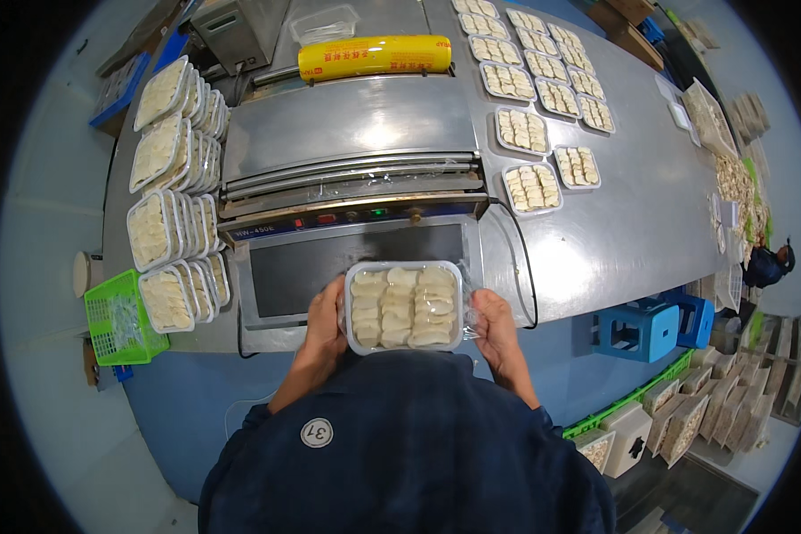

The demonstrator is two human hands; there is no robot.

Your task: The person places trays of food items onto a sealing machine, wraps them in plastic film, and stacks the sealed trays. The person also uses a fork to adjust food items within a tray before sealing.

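Note:
Between my hands, close to my chest, is a white plastic tray of dumplings in three rows, with clear film over it. My left hand grips the tray's left end. At the right end, my right hand holds the loose film beside the rim. Beyond the tray lies the dark plate of a tabletop film-wrapping machine. A yellow roll of cling film rests at the machine's back.
Stacked trays of dumplings stand left of the machine, near a green basket holding crumpled film. More dumpling trays lie on the steel table at right. A black cable crosses the table. Blue stools stand beyond its edge.

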